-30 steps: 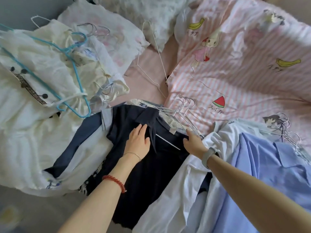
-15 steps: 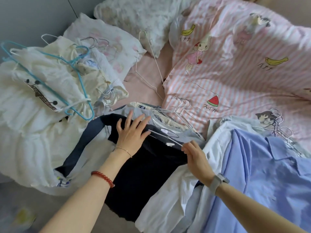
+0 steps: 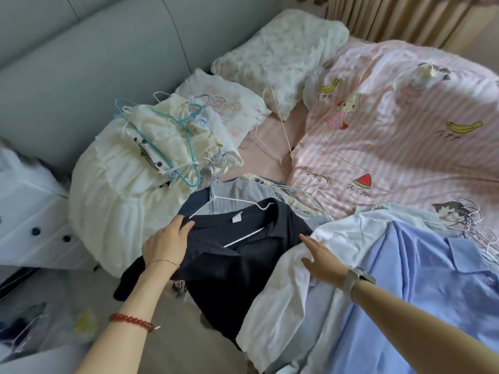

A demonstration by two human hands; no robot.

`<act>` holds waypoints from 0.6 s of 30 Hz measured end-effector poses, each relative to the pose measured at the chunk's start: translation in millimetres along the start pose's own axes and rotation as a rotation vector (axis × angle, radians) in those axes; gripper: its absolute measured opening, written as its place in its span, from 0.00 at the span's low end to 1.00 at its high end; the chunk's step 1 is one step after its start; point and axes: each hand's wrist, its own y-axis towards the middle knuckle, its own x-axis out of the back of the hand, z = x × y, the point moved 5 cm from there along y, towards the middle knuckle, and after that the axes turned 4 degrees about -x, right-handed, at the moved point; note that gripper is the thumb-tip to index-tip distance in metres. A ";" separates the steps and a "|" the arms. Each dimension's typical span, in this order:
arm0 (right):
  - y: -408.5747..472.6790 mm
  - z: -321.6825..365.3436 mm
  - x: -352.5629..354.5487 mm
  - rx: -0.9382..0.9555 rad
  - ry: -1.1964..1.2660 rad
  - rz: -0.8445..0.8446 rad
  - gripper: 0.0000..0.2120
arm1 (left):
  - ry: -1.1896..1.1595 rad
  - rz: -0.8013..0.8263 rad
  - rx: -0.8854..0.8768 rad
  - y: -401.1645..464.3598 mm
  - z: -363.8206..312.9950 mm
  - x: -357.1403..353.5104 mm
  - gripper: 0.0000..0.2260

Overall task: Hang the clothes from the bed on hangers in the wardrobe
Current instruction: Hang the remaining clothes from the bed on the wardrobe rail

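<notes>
At the left we see a cream dress (image 3: pixel 113 195), gauzy and ruffled, under thin blue hangers (image 3: pixel 186 147) on the bed (image 3: pixel 270 147). Our left hand (image 3: pixel 166 242) grips the dark shirt (image 3: pixel 229 255) at its shoulder, fingers curled into soft matte cloth; a white wire hanger (image 3: pixel 243 205) sits in its collar. Our right hand (image 3: pixel 321 259) rests flat, fingers straight, on a smooth white shirt (image 3: pixel 286 298), beside a blue shirt (image 3: pixel 421 298).
</notes>
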 end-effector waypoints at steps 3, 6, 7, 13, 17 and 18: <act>-8.5 19.6 14.1 0.082 0.104 -0.162 0.27 | -0.036 -0.164 0.096 -25.7 18.6 30.6 0.17; -27.6 62.1 45.4 0.315 0.183 -0.375 0.25 | -0.121 -0.351 0.180 -72.6 26.6 49.2 0.17; -37.4 77.5 56.0 0.400 0.195 -0.437 0.25 | -0.166 -0.425 0.209 -94.4 27.8 52.9 0.16; -108.5 140.4 98.1 0.711 0.332 -0.574 0.25 | -0.452 -0.697 0.311 -226.2 16.4 52.8 0.13; -141.8 168.2 93.0 0.669 0.413 -0.456 0.23 | -0.445 -0.702 0.374 -291.0 -1.9 51.6 0.23; -146.3 171.4 88.7 0.651 0.390 -0.435 0.20 | -0.435 -0.699 0.389 -304.7 -4.9 53.2 0.24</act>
